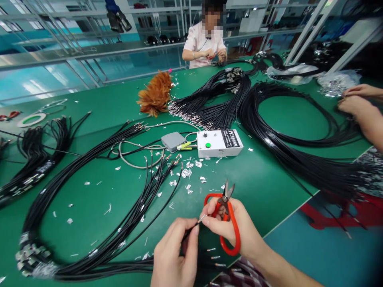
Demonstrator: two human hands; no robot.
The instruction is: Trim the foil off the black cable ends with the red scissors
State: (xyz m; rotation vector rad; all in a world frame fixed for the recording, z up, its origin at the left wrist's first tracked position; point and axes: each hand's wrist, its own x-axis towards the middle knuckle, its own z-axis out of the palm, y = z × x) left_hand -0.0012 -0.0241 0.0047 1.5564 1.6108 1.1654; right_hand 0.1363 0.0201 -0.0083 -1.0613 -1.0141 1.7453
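Near the front edge of the green table, my left hand pinches a black cable close to its stripped, silvery end. My right hand has red-handled scissors looped over its fingers, blades pointing up and slightly apart. The right thumb and forefinger meet at the cable's bare tip. Below the hands, several more cable ends stick out at the table edge. A looped bundle of black cables lies to the left, with metal connectors at its near end.
Foil scraps litter the green table. A white box with a green button stands mid-table beside a grey block and a feather duster. Large cable coils lie right. A co-worker's hands are at far right; another person works opposite.
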